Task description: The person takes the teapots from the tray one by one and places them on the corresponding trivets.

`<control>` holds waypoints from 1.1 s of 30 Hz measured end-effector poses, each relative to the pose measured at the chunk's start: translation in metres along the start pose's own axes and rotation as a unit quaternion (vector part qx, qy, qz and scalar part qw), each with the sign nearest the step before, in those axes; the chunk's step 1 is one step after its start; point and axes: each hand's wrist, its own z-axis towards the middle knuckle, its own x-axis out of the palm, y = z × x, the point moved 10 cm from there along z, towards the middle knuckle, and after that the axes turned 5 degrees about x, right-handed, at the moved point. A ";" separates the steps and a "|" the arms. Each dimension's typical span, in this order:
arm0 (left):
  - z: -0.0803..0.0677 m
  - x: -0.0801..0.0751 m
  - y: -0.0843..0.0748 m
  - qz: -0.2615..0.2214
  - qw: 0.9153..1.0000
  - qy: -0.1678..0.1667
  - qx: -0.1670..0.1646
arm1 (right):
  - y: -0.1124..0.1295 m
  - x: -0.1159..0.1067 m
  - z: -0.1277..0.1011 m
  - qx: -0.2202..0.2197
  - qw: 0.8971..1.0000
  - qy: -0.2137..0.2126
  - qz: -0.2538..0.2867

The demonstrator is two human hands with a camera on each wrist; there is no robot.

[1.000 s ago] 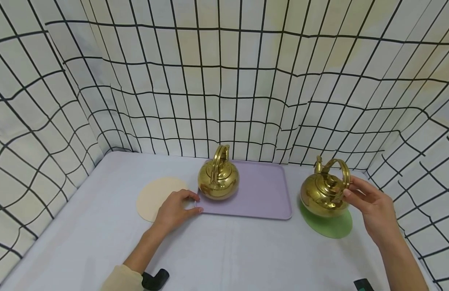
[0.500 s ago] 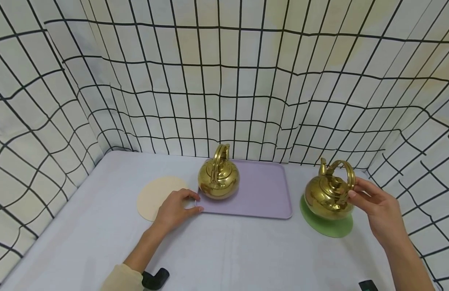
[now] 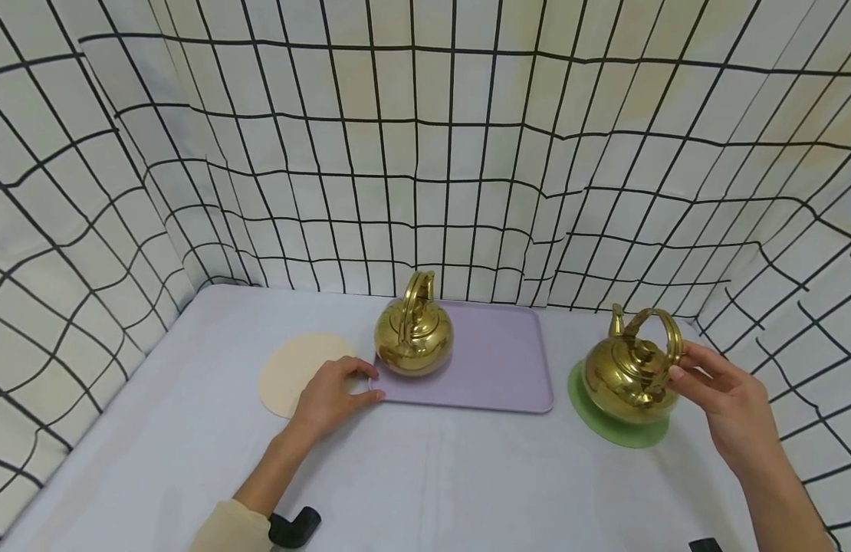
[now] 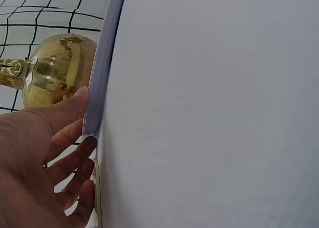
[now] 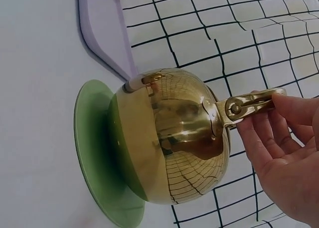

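In the head view, my right hand (image 3: 729,406) pinches the handle of a shiny brass kettle (image 3: 629,379) at the right. The kettle is over a round green mat (image 3: 608,429), and whether its base touches the mat cannot be told. The right wrist view has thumb and fingers about the handle (image 5: 254,106). A second brass kettle (image 3: 413,337) stands upright on the left part of a lilac tray (image 3: 497,360). At that tray's front left corner, my left hand (image 3: 334,399) grips the edge between thumb and index finger; its other fingers curl loosely below in the left wrist view.
A round cream mat (image 3: 297,372) lies left of the tray, partly behind my left hand. White cloth (image 3: 425,475) covers the table. Black-lined white walls (image 3: 467,153) close in the back and both sides.
My right hand has moved the right kettle a little to the right and nearer to me over the green mat. The left hand, the tray and the other kettle have stayed put.
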 end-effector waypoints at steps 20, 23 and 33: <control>0.000 0.000 -0.001 -0.002 1.000 0.006 -0.005 | -0.001 0.003 -0.004 -0.008 1.000 0.009 -0.003; 0.000 0.000 -0.001 0.000 1.000 0.008 -0.008 | -0.001 0.002 -0.003 -0.004 1.000 0.007 -0.007; -0.001 0.000 -0.002 -0.001 1.000 0.008 -0.010 | -0.002 -0.001 -0.006 -0.008 1.000 0.008 0.015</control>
